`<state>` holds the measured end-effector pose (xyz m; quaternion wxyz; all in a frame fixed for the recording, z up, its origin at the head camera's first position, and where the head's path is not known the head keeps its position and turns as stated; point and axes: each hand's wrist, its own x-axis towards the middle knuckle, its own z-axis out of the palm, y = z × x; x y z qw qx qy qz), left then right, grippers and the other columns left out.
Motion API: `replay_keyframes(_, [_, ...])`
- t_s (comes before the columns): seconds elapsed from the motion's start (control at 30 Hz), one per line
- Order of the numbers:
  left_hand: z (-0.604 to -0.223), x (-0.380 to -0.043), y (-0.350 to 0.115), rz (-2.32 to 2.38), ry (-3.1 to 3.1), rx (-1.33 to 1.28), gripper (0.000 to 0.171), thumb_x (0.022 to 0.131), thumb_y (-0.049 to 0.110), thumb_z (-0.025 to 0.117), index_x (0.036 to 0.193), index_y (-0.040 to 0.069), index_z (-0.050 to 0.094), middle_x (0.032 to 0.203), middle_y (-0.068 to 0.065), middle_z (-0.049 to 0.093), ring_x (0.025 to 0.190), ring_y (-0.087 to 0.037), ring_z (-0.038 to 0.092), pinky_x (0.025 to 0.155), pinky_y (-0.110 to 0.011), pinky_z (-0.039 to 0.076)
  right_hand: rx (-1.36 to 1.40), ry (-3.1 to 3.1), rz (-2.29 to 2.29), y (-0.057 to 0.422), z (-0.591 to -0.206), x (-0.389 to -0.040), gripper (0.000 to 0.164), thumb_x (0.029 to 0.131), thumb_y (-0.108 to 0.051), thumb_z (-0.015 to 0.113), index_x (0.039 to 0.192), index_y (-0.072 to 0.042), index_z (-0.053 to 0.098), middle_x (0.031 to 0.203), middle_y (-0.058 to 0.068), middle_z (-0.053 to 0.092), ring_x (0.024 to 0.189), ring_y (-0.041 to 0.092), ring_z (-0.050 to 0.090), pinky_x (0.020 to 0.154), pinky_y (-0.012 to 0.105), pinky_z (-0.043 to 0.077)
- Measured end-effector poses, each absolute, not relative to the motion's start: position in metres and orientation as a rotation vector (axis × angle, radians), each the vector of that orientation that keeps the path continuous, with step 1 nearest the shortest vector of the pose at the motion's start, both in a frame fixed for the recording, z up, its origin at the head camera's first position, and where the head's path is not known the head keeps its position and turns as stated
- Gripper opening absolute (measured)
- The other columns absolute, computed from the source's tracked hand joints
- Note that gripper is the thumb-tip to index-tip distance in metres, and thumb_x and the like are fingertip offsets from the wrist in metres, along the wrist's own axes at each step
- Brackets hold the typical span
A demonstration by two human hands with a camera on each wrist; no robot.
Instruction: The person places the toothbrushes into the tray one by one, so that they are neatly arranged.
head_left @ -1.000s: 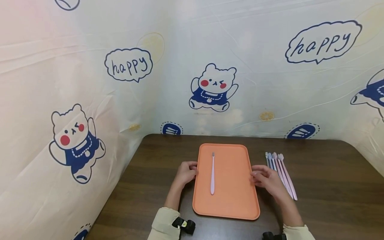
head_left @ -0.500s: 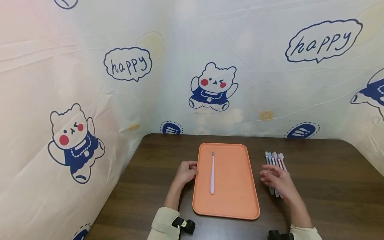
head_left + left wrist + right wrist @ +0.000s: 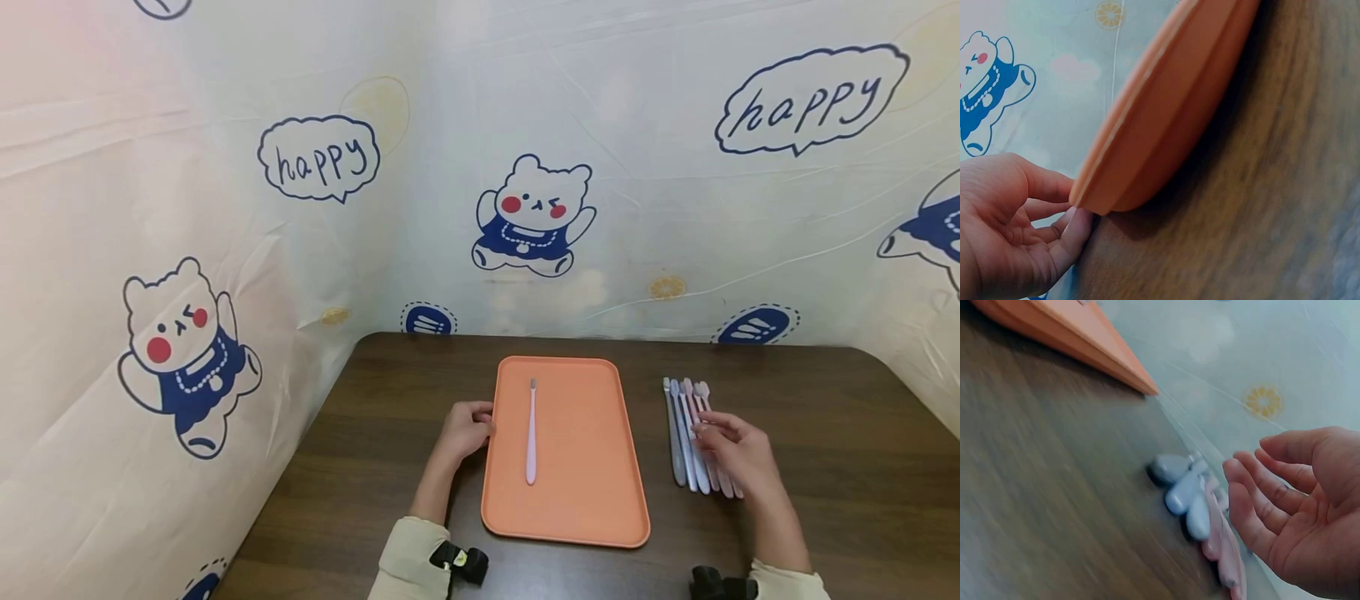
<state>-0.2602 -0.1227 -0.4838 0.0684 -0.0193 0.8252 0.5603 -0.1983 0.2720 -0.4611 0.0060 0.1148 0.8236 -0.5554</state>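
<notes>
An orange tray (image 3: 570,508) lies on the table with one pale pink toothbrush (image 3: 531,442) on its left half, bristle head toward the back. My left hand (image 3: 467,429) is at the tray's left edge. In the left wrist view its thumb and fingers (image 3: 1054,187) pinch the rim. To the right of the tray lies a row of several toothbrushes (image 3: 684,433), grey, blue and pink, side by side. My right hand (image 3: 738,454) is over the pink ones and partly hides them. Its fingers (image 3: 1244,509) are loosely bent with nothing between them in the right wrist view.
The dark wooden table (image 3: 847,467) ends at a pale curtain (image 3: 420,192) printed with bears, which hangs behind it and along the left side. Black straps with small cameras (image 3: 471,567) sit at both wrists.
My right hand has left the tray's right edge and moved right, over the toothbrush row. My left hand, the tray and the toothbrush on it have stayed put.
</notes>
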Motion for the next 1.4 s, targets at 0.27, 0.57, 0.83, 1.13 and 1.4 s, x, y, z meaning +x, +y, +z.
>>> replay_keyframes(0.27, [-0.483, -0.262, -0.122, 1.677, 2.497, -0.071, 0.045, 0.085, -0.006, 0.060, 0.130, -0.006, 0.065, 0.095, -0.014, 0.065, 0.076, -0.014, 0.062, 0.069, -0.031, 0.061, 0.601, 2.783, -1.608, 0.289, -0.469, -0.202, 0.041, 0.102, -0.022, 0.059, 0.133, 0.004, 0.061, 0.089, -0.008, 0.074, 0.071, -0.008, 0.059, 0.064, 0.015, 0.053])
replay_keyframes(0.57, [-0.486, -0.263, -0.122, 1.664, 2.522, -0.057, 0.044, 0.086, -0.005, 0.060, 0.130, -0.007, 0.065, 0.094, -0.014, 0.065, 0.076, -0.015, 0.061, 0.068, -0.030, 0.060, 0.697, 2.952, -1.374, 0.299, -0.479, -0.206, 0.038, 0.097, -0.023, 0.064, 0.126, 0.001, 0.067, 0.116, 0.024, 0.073, 0.075, -0.002, 0.057, 0.065, 0.016, 0.043])
replay_keyframes(0.83, [-0.486, -0.263, -0.121, 1.653, 2.521, -0.060, 0.044, 0.086, -0.005, 0.061, 0.130, -0.006, 0.065, 0.094, -0.014, 0.066, 0.076, -0.014, 0.061, 0.068, -0.030, 0.061, 0.659, 2.904, -1.273, 0.306, -0.479, -0.204, 0.045, 0.095, -0.023, 0.066, 0.130, 0.004, 0.063, 0.117, 0.026, 0.071, 0.113, 0.041, 0.057, 0.084, 0.041, 0.042])
replay_keyframes(1.13, [-0.483, -0.263, -0.121, 1.651, 2.511, -0.088, 0.045, 0.087, -0.004, 0.061, 0.131, -0.004, 0.065, 0.095, -0.013, 0.065, 0.077, -0.014, 0.062, 0.069, -0.030, 0.061, 0.610, 2.880, -1.203, 0.311, -0.476, -0.204, 0.047, 0.094, -0.026, 0.068, 0.126, 0.008, 0.063, 0.111, 0.028, 0.072, 0.098, 0.037, 0.062, 0.071, 0.030, 0.042])
replay_keyframes(1.4, [-0.485, -0.263, -0.122, 1.657, 2.510, -0.071, 0.045, 0.087, -0.005, 0.061, 0.132, -0.006, 0.064, 0.096, -0.014, 0.065, 0.077, -0.014, 0.062, 0.069, -0.031, 0.061, 0.619, 2.866, -1.172, 0.309, -0.473, -0.204, 0.047, 0.095, -0.028, 0.067, 0.126, 0.008, 0.065, 0.117, 0.031, 0.069, 0.098, 0.038, 0.063, 0.072, 0.033, 0.047])
